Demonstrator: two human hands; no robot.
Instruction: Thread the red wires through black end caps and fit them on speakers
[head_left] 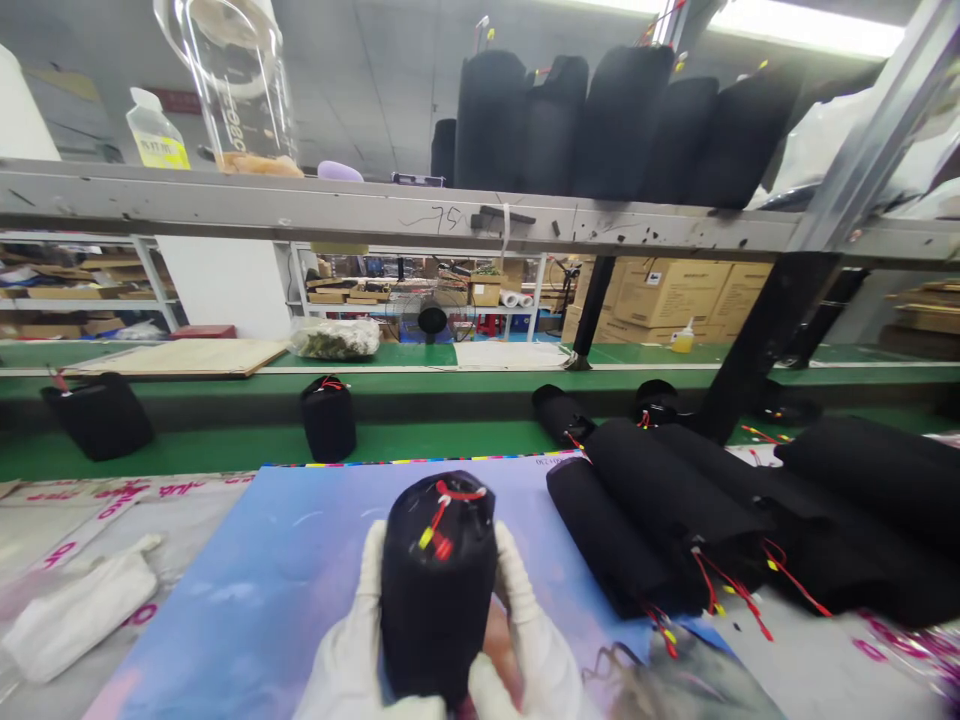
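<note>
Between my two white-gloved hands stands a black fabric-covered cylinder (439, 620), its top turned toward me. Red wires with a yellow tag and a red connector (441, 543) lie across that top. My left hand (352, 640) presses along the cylinder's left side, fingers wrapped round it. On the right side my right hand (525, 630) grips it, with the thumb near the lower front edge; some bare skin shows at the palm. Beneath them lies a blue printed sheet (247, 580) on the bench.
Several black cylinders with red wires (675, 510) are piled at right. Two more, one at far left (101, 415) and one near the middle (328, 420), stand on the green surface. A white glove (82, 610) lies at left. Overhead runs a metal shelf (300, 208) with a post (772, 340).
</note>
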